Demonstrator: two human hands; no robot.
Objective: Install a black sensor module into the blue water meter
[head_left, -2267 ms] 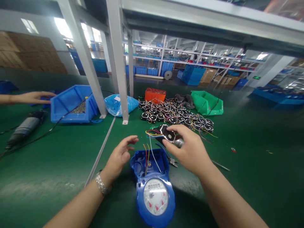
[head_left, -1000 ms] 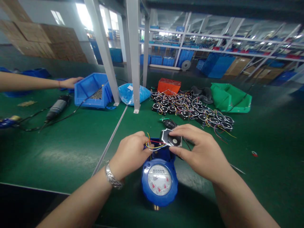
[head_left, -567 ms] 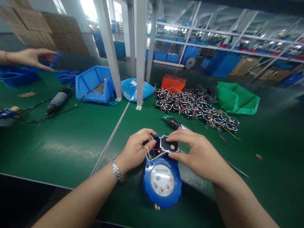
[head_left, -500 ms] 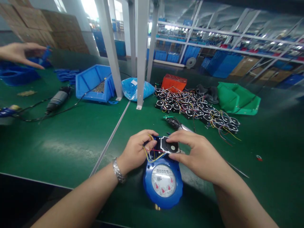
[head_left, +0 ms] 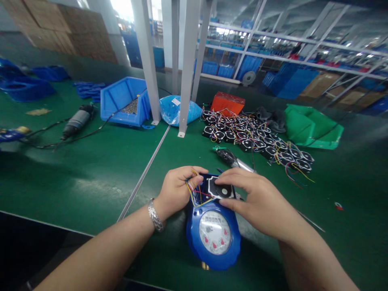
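A blue water meter (head_left: pixel 214 234) with a white dial lies on the green table in front of me. My right hand (head_left: pixel 257 200) pinches a small black-and-white module (head_left: pixel 222 189) over the meter's open upper compartment. My left hand (head_left: pixel 177 190) is closed on the coloured wires (head_left: pixel 194 194) that run from the module, at the compartment's left edge. A silver bracelet sits on my left wrist.
A heap of black modules with wires (head_left: pixel 257 141) lies behind, with an orange box (head_left: pixel 227 104), a green bin (head_left: pixel 312 129), a blue bag (head_left: pixel 177 110) and a blue bin (head_left: pixel 124 101). A power tool (head_left: pixel 75 121) lies at left, grey posts (head_left: pixel 186 68) stand ahead, and a hand tool (head_left: pixel 235 161) lies close by.
My right hand brought the module down onto the meter's upper compartment, and my left hand closed on its wires. Another person's hand at far left has left the view.
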